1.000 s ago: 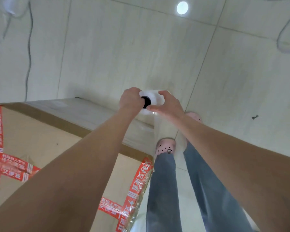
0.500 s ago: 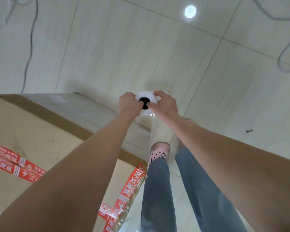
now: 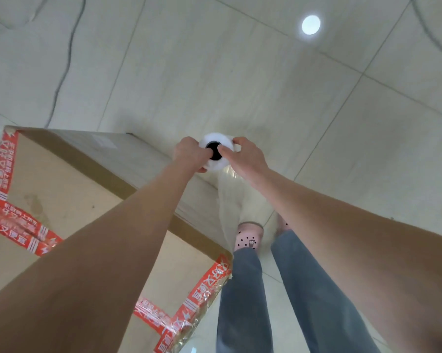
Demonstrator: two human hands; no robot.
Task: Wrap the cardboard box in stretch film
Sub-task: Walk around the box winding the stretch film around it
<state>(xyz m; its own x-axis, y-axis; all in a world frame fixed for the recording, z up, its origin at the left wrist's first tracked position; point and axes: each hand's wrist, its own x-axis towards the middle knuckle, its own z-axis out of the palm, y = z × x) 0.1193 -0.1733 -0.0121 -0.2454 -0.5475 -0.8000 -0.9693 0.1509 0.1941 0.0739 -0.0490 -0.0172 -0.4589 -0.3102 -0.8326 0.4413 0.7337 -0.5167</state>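
Hands, left (image 3: pixel 188 155) and right (image 3: pixel 248 159), both grip film roll (image 3: pixel 216 155) beside cardboard box (image 3: pixel 69 189).

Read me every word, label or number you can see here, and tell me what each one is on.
"又好又便宜": large white characters, seen upside down, on the red tape across the cardboard box; this is my best reading.
Smaller white print on the same tape: too blurred to read.
Print on the white label on the box's side: too blurred to read.
On the stretch film roll: no text visible.
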